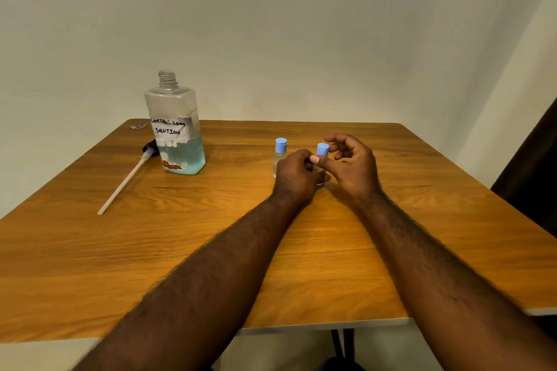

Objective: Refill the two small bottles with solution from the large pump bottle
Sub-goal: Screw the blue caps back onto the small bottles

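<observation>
Biggest by far: a wooden table (120, 250), pushed into a corner of pale wall (301, 24). Clock read on the tabletop, 12 toward the far wall.

Next in size, two bare forearms, reaching in from 6 o'clock and meeting just past the table's middle, toward 1 o'clock.

At 10 o'clock, upright: the large bottle (174, 129), clear and square-shouldered, neck uncapped, blue liquid filling roughly the bottom third, with a taped paper label hand-lettered "CONTACT LENS SOLUTION".

Just beside its base at 9 o'clock, lying flat: the pump head (149, 149), black, its long pale dip tube (123, 184) pointing toward 7 o'clock.

Right hand (354, 166): thumb laid across the neck of the right small bottle (322, 150) just under the blue cap, forefinger curled against the cap's right side, so pinching it there; remaining fingers loosely bent and apart from it.

Left hand (297, 178): fingers wrapped round the same bottle's body, hiding most of it, the base on the table.

Immediately at 9 o'clock of that hand: the left small bottle (280, 156), upright, clear, blue cap on, partly hidden behind the knuckles; liquid level impossible to tell.

Smallest, at 11 o'clock near the far edge: a tiny scrap (138, 126), too small to identify.
</observation>
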